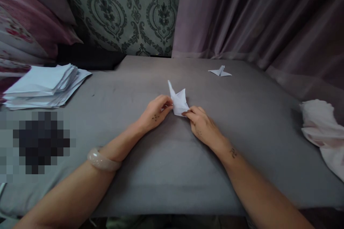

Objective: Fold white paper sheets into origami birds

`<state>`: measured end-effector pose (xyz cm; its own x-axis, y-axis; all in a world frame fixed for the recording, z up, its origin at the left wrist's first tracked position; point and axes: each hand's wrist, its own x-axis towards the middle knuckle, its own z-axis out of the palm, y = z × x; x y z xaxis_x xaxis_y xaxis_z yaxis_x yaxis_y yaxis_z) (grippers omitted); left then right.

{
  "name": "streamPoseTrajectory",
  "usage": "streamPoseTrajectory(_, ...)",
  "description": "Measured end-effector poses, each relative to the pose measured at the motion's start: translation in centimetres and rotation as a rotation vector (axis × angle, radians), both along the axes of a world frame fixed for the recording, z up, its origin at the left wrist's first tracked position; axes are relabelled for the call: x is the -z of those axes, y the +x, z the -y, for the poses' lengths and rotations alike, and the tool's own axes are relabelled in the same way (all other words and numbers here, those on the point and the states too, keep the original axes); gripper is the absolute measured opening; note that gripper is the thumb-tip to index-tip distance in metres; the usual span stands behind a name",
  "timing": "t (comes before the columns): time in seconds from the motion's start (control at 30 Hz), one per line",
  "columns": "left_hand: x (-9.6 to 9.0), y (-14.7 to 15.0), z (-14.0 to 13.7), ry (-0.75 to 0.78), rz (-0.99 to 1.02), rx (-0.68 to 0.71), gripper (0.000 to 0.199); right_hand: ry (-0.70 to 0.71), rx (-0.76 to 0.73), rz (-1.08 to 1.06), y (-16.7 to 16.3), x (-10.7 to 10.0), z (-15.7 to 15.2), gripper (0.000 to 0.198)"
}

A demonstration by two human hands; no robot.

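Observation:
A white folded paper bird (179, 102) is held a little above the grey cloth, between my two hands. One thin point of it sticks up at the left, and a wider flap rises at the right. My left hand (158, 111) pinches its left edge between thumb and fingers. At its lower right corner, my right hand (201, 121) grips the paper with thumb and forefinger. The other fingers of both hands are curled, and their tips are partly hidden. A pale bangle (104, 161) circles my left forearm.
Farther back on the grey-covered table (166, 186) lies another folded paper bird (220, 72). A stack of white paper (45, 87) sits at the left, near a black flat item (88, 57). Pale crumpled cloth (322, 125) lies at the right edge. Purple curtains (215, 14) hang behind.

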<state>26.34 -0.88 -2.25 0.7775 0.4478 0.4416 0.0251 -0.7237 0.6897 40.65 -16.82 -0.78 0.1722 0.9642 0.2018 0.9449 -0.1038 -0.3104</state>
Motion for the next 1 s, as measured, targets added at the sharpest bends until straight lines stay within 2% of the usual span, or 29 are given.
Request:
streamPoseTrajectory(0.1,-0.4,-0.1,0.2,0.098,-0.072,0.081,0.016,0.007,0.0,-0.006,0.1,0.1,-0.1,0.041)
streamPoseTrajectory(0.27,-0.7,-0.2,0.3,0.161,-0.153,0.208,0.027,0.012,-0.001,-0.012,0.3,0.4,-0.1,0.044)
streamPoseTrajectory(0.4,-0.4,-0.3,0.1,0.215,-0.164,0.255,0.031,0.035,0.016,-0.197,1.0,0.5,-0.3,0.04)
streamPoseTrajectory(0.57,0.1,-0.5,-0.2,0.314,-0.169,0.307,0.035,-0.044,0.279,-0.625,2.0,-0.5,-0.4,0.027)
streamPoseTrajectory(0.7,-0.2,-0.6,0.0,0.377,-0.236,0.328,0.035,-0.028,0.429,-0.774,2.8,-0.6,-0.5,0.022)
streamPoseTrajectory(0.83,-0.7,-0.6,0.4,0.406,-0.274,0.318,0.034,0.048,0.493,-0.795,3.3,0.2,-0.6,0.021)
streamPoseTrajectory(1.0,-0.7,-0.7,0.5,0.418,-0.267,0.317,0.034,0.083,0.442,-0.652,3.0,0.6,-0.7,0.018)
